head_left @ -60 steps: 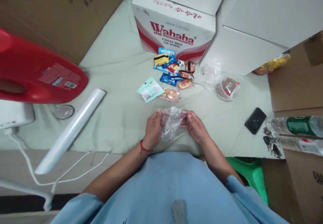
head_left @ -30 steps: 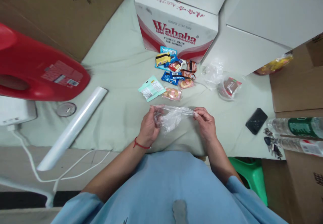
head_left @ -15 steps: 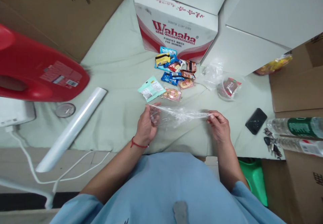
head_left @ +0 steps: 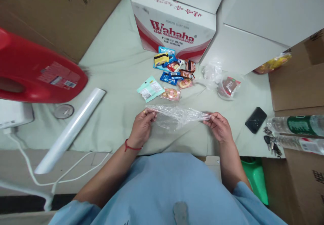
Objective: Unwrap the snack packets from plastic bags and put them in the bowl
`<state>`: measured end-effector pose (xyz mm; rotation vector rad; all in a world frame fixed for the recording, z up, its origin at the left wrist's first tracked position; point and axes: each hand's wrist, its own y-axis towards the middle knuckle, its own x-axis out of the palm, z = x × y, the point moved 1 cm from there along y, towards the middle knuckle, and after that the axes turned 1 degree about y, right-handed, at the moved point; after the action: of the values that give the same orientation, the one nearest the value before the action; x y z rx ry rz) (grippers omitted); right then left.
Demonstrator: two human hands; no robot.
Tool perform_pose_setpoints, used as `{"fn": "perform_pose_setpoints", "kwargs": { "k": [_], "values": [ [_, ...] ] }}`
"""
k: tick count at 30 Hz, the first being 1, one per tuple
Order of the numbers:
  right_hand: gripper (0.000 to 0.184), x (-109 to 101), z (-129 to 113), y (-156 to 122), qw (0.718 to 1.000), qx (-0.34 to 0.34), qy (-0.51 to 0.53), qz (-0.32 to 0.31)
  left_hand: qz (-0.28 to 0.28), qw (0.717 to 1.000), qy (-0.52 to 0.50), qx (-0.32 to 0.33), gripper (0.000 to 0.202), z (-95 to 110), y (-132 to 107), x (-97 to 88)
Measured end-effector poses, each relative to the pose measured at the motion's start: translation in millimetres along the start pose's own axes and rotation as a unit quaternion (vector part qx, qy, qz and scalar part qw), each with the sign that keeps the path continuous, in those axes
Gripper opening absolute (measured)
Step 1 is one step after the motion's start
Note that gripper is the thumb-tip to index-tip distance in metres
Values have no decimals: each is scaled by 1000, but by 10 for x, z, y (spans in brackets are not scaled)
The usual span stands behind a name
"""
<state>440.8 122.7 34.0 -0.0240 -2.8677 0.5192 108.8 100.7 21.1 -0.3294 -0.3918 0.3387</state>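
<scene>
A clear plastic bag (head_left: 178, 117) is stretched sideways between my two hands, above the pale green cloth (head_left: 118, 127). My left hand (head_left: 143, 125) pinches its left end between thumb and fingers. At the other end, my right hand (head_left: 218, 125) has its fingers closed on the gathered plastic. Just beyond the bag lie a mint-green packet (head_left: 150, 89) and a pink-wrapped biscuit (head_left: 170, 94). Behind these is a pile of small wrapped snacks (head_left: 174, 66), with blue, yellow, red and brown wrappers.
A Wahaha carton (head_left: 174, 29) stands at the back. To the right are crumpled clear plastic (head_left: 212, 73), a clear bowl (head_left: 226, 90) with a brown packet, a phone (head_left: 256, 120), keys (head_left: 272, 144) and bottles (head_left: 298, 125). On the left are a red jug (head_left: 43, 73) and a white roll (head_left: 71, 130).
My left hand has shifted slightly left and turned, its fingers now pinched together on the bag's edge. The bag's upper edge looks wider and more bunched near my right hand.
</scene>
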Motion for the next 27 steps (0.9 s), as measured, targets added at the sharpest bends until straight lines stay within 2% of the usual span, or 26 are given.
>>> {"fn": "perform_pose_setpoints", "kwargs": {
  "k": [4, 6, 7, 9, 11, 12, 14, 16, 18, 19, 21, 22, 25, 27],
  "values": [
    [30, 41, 34, 52, 998, 32, 48, -11, 23, 992, 128, 3, 20, -56, -61, -173],
    [30, 68, 67, 82, 998, 35, 40, -21, 34, 961, 270, 54, 30, -61, -95, -244],
    [30, 85, 83, 96, 998, 35, 34, -27, 35, 930, 352, 97, 42, -50, -114, -262],
    [30, 126, 106, 119, 999, 35, 20, -37, 9, 848, 493, 195, 69, -3, -158, -252],
    [30, 168, 115, 135, 998, 37, 16, -45, -49, 770, 573, 275, 86, 69, -193, -193],
    [29, 187, 114, 139, 998, 37, 16, -50, -83, 740, 594, 303, 90, 114, -203, -153],
    [29, 217, 108, 143, 998, 35, 15, -58, -143, 697, 614, 342, 93, 214, -199, -64],
    [29, 232, 102, 141, 997, 33, 9, -67, -181, 670, 621, 363, 90, 305, -157, 25],
    [31, 234, 102, 135, 997, 33, 1, -73, -205, 660, 622, 369, 74, 360, -84, 103],
    [32, 231, 104, 131, 997, 35, -1, -73, -215, 662, 618, 365, 59, 370, -39, 133],
    [34, 215, 112, 122, 997, 42, -3, -68, -231, 682, 600, 348, 24, 367, 49, 164],
    [35, 202, 117, 116, 997, 46, -5, -64, -236, 698, 587, 335, 17, 359, 86, 162],
    [37, 150, 134, 99, 997, 53, -21, -56, -219, 746, 548, 309, 28, 342, 133, 98],
    [38, 114, 148, 92, 996, 53, -35, -55, -196, 768, 524, 312, 26, 335, 117, 45]
  ]
}}
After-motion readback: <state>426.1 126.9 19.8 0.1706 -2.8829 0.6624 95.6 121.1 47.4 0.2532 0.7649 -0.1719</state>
